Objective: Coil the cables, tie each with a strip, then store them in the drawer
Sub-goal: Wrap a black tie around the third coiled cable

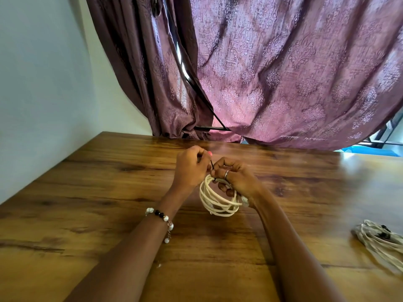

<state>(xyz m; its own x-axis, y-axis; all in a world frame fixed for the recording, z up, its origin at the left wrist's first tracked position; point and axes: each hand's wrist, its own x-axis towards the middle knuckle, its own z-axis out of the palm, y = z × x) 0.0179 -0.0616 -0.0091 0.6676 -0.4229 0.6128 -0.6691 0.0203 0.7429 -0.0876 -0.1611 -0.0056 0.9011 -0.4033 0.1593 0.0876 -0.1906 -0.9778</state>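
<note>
A white cable coil (214,202) of several loops is held upright just above the wooden table (109,192) at its middle. My right hand (236,178) grips the top of the coil, fingers curled through the loops. My left hand (192,165) pinches the free end of a thin black strip (212,165), which wraps the coil's top between the two hands. A second white cable bundle (379,240) with a dark tie lies at the table's right edge.
Purple patterned curtains (283,73) hang behind the table's far edge. A pale wall (43,83) runs along the left side. No drawer is in view.
</note>
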